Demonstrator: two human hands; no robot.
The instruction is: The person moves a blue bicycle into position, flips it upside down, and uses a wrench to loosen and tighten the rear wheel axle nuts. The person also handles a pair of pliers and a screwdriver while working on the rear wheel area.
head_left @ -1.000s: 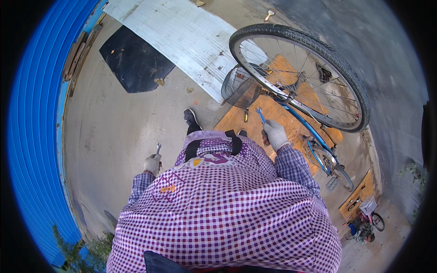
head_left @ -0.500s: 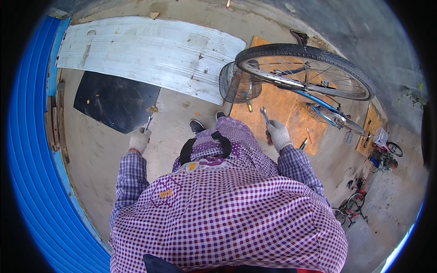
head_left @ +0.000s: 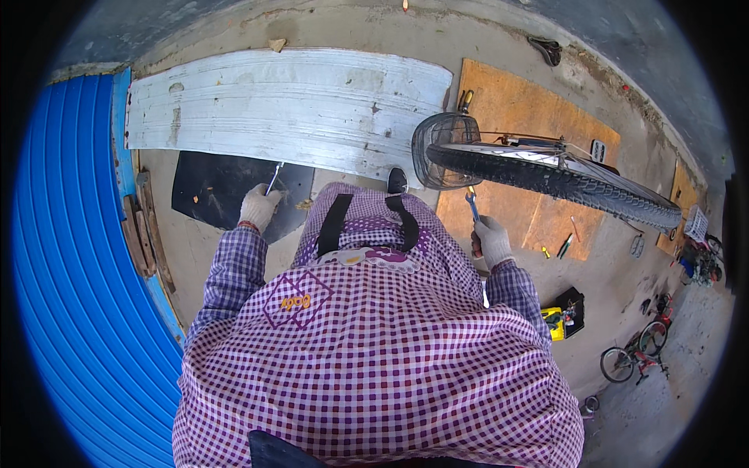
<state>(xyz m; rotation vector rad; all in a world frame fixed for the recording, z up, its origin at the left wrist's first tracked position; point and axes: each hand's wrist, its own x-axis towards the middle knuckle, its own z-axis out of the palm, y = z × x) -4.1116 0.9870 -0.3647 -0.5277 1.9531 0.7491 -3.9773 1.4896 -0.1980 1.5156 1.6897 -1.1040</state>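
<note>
My gloved left hand (head_left: 260,207) is closed on a slim silver wrench (head_left: 275,175), held over the black sheet (head_left: 214,183). My gloved right hand (head_left: 489,238) grips a blue-and-silver wrench (head_left: 473,204), just below the bicycle's tyre and near its basket. The bicycle's front wheel (head_left: 554,182) stretches across the upper right, with a dark wire basket (head_left: 429,140) at its left end. Under it lies a wooden board (head_left: 507,93) with scattered tools, including pliers (head_left: 565,245). My checked apron (head_left: 374,351) fills the lower middle.
A long pale metal sheet (head_left: 296,101) crosses the top. A blue corrugated panel (head_left: 70,218) and timber pieces (head_left: 148,222) line the left. A saddle (head_left: 546,48) lies at the back. A yellow-and-black toolbox (head_left: 555,320) and small bikes (head_left: 636,351) are on the right; a grey wall (head_left: 647,54) curves behind.
My view has swung, bringing the toolbox into sight and showing the bicycle wheel more edge-on. My left hand has risen toward the black sheet; both hands still hold their wrenches.
</note>
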